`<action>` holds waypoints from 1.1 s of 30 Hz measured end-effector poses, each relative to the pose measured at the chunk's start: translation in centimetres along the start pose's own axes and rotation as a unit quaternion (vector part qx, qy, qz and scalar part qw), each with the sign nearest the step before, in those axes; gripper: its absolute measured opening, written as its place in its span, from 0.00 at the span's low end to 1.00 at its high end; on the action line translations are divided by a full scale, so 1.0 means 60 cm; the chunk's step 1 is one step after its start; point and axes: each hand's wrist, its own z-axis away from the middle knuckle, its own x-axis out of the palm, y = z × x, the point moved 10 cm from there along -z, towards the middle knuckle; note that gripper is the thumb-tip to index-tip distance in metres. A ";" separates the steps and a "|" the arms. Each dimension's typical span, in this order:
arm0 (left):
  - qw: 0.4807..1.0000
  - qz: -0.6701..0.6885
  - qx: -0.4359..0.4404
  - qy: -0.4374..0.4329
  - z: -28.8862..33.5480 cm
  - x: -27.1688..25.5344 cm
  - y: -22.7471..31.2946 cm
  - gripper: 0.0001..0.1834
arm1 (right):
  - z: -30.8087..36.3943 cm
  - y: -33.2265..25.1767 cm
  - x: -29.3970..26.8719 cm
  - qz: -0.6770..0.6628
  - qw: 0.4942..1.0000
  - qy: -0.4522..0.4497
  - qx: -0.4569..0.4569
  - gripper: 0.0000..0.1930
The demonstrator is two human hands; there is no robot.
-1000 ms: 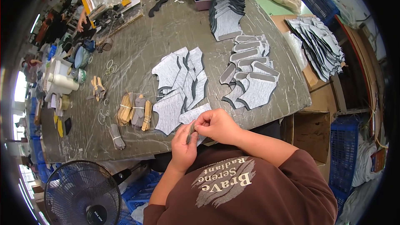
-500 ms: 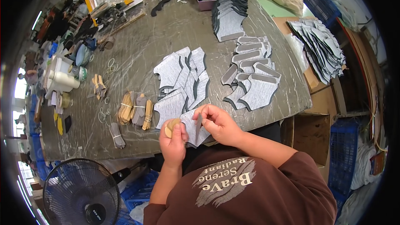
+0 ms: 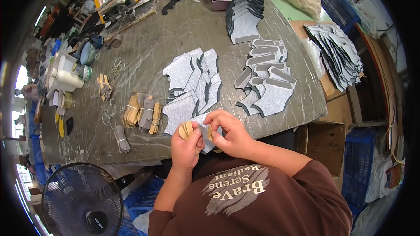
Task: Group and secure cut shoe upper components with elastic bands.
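A small fan of tan strips with rounded ends (image 3: 187,129) is gripped in my left hand (image 3: 186,150) near the table's front edge. Beside it, my right hand (image 3: 232,135) pinches a small tan piece (image 3: 210,133) between thumb and fingers; much of that piece is hidden. A light grey, dark-edged fabric piece (image 3: 201,119) lies under both hands, partly covered by them. Just beyond is an overlapping pile of similar grey fabric pieces (image 3: 179,109). To the right, another group of fabric pieces (image 3: 273,97) carries darker grey strips.
Banded bundles of tan and grey strips (image 3: 132,111) lie left of my hands, with loose rubber bands (image 3: 118,65) farther off. More fabric pieces are stacked at the back (image 3: 245,26) and far right (image 3: 334,52). A black fan (image 3: 83,201) stands lower left.
The grey strip seen upright in my right fingers no longer shows; a tan piece is there now. My left hand has moved slightly right, and its tan strips appear more fanned out.
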 end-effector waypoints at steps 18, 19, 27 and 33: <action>0.847 -0.439 0.293 0.069 0.030 -0.055 0.112 0.06 | 0.025 0.131 -0.063 -0.415 0.866 0.106 0.258 0.03; 0.878 -0.419 0.215 0.083 0.015 -0.072 0.097 0.06 | 0.032 0.128 -0.059 -0.414 0.866 0.106 0.259 0.03; 0.958 -0.261 0.091 0.072 -0.029 -0.080 0.088 0.05 | 0.056 0.042 0.008 0.423 0.890 -0.167 -0.024 0.13; 0.953 -0.299 -0.020 0.045 -0.023 -0.063 0.013 0.03 | 0.065 0.031 0.003 0.415 0.897 -0.132 -0.072 0.13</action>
